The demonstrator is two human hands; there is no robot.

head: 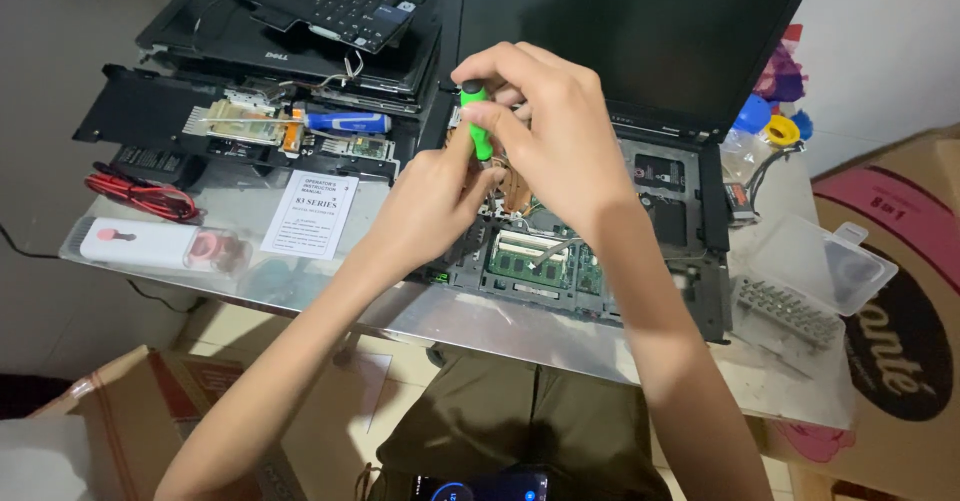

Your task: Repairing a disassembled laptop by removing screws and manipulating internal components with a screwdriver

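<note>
A person works over an opened black laptop (690,211) whose keyboard deck is off, its green circuit board (535,261) and memory strips exposed. The right hand (545,126) is closed around the top of a green-handled screwdriver (480,131), held upright over the laptop's innards near the hinge; the left hand (435,196) pinches the lower shaft from below, fingers curled shut on it. The laptop's dark screen (620,21) stands open behind the hands.

The worktop (500,326) is a pale, glossy slab, crowded from edge to edge. At upper left a second black laptop (300,21) lies in pieces, a loose keyboard resting askew on it. In front of that sit a blue-handled screwdriver (345,122), small circuit parts and a white printed leaflet (314,213). A red cable (150,199) and a white-and-pink kit in a clear case (150,244) lie near the left edge. To the right, an open clear plastic case (820,271) holds a row of driver bits.

Brown cardboard boxes (890,311) stand at the right and below the worktop on the left. The floor is pale grey; a white wall shows at upper right.
</note>
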